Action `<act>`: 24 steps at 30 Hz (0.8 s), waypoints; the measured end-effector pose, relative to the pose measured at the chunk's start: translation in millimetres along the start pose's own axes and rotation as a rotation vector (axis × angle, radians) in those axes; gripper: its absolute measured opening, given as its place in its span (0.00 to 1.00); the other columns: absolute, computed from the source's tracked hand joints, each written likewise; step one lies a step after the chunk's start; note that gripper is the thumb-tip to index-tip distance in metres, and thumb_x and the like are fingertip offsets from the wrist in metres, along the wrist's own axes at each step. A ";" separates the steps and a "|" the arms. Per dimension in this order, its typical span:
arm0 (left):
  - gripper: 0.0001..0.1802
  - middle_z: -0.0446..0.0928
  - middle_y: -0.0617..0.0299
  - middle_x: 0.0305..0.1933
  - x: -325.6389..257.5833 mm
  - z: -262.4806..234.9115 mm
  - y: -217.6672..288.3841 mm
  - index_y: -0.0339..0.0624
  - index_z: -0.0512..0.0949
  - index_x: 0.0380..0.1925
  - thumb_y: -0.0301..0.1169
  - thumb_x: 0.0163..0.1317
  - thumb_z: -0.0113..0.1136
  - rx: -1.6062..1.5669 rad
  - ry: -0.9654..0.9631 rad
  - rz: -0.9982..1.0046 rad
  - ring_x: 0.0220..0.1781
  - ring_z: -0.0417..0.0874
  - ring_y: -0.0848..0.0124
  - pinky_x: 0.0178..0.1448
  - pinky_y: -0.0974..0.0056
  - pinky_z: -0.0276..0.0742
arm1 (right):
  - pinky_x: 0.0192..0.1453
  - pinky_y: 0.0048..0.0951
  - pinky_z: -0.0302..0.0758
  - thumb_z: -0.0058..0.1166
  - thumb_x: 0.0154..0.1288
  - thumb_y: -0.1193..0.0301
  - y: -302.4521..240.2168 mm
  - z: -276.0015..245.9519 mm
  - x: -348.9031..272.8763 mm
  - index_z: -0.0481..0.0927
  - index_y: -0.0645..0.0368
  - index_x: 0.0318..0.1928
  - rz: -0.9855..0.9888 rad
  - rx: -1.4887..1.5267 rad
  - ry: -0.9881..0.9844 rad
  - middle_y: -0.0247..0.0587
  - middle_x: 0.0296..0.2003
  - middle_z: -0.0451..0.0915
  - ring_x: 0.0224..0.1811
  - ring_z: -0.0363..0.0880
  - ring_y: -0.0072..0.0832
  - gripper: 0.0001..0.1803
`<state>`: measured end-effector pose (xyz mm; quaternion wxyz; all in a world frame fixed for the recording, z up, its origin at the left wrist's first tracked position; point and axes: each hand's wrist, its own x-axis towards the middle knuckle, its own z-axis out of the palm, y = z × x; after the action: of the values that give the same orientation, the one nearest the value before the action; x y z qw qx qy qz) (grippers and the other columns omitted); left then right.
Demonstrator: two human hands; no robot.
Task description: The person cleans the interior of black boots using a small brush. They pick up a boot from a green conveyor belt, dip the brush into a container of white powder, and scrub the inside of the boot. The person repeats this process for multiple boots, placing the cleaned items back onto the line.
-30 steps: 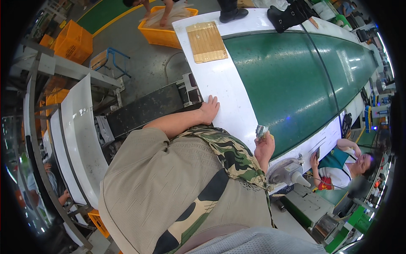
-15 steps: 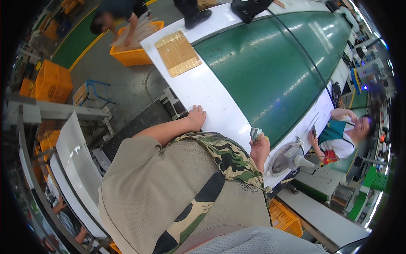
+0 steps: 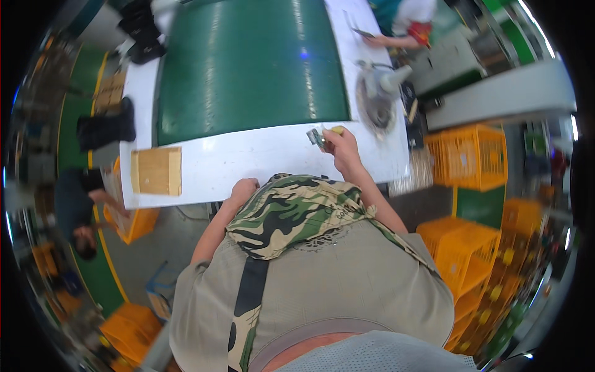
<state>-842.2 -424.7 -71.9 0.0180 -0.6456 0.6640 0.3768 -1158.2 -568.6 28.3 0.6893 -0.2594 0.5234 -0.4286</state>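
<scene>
My right hand [image 3: 343, 150] is closed around a small tool with a grey-green head [image 3: 317, 137] and a yellowish end [image 3: 337, 130], held over the near strip of the white table [image 3: 266, 155]. Its exact kind is too blurred to make out. At the table's near edge, left of my camouflage apron [image 3: 297, 211], rests my left hand [image 3: 245, 188]. Its fingers lie on the edge with nothing visible in them, and the apron stands close beside it.
A green belt surface [image 3: 251, 68] fills the table's middle. Flattened cardboard [image 3: 156, 171] lies at the left corner, a clear dish with a grey nozzle-like piece [image 3: 377, 102] at the right. Orange crates [image 3: 468, 158] stand right. One co-worker bends at left; another's hand [image 3: 375, 41] is far right.
My view has swung round to the right, so the table edge now runs nearly level before me. My right hand still holds the small tool, and my left stays at the edge.
</scene>
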 end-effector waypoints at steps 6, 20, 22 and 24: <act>0.17 0.83 0.44 0.32 12.5 2.8 -9.6 0.40 0.86 0.29 0.43 0.57 0.61 -0.070 -0.012 -0.052 0.36 0.85 0.48 0.43 0.52 0.79 | 0.26 0.24 0.69 0.66 0.60 0.67 1.2 -65.3 -6.6 0.76 0.54 0.34 -0.014 0.047 0.184 0.32 0.26 0.80 0.24 0.76 0.21 0.11; 0.19 0.79 0.59 0.17 12.2 -8.9 13.0 0.36 0.82 0.20 0.44 0.54 0.67 -0.297 0.042 -0.306 0.19 0.79 0.70 0.28 0.64 0.75 | 0.36 0.31 0.66 0.65 0.61 0.65 -25.3 -264.6 69.3 0.80 0.53 0.43 0.035 -0.157 0.676 0.30 0.36 0.83 0.35 0.80 0.22 0.13; 0.19 0.79 0.59 0.17 8.9 -2.6 17.5 0.36 0.82 0.20 0.44 0.55 0.66 -0.291 0.106 -0.345 0.19 0.79 0.71 0.28 0.65 0.75 | 0.36 0.31 0.66 0.65 0.61 0.65 -31.1 -272.4 84.4 0.81 0.53 0.42 0.049 -0.143 0.688 0.29 0.36 0.83 0.35 0.81 0.22 0.12; 0.19 0.79 0.59 0.17 6.2 -6.0 31.6 0.36 0.82 0.20 0.43 0.55 0.66 -0.290 0.163 -0.370 0.19 0.79 0.71 0.29 0.65 0.75 | 0.33 0.30 0.66 0.66 0.60 0.65 -31.9 -278.5 101.7 0.81 0.51 0.40 0.057 -0.109 0.709 0.28 0.35 0.83 0.32 0.80 0.21 0.10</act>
<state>-868.0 -436.7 -55.7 -0.0597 -0.7804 0.4726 0.4049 -1422.6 -646.9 -85.2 0.4617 -0.1161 0.7591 -0.4440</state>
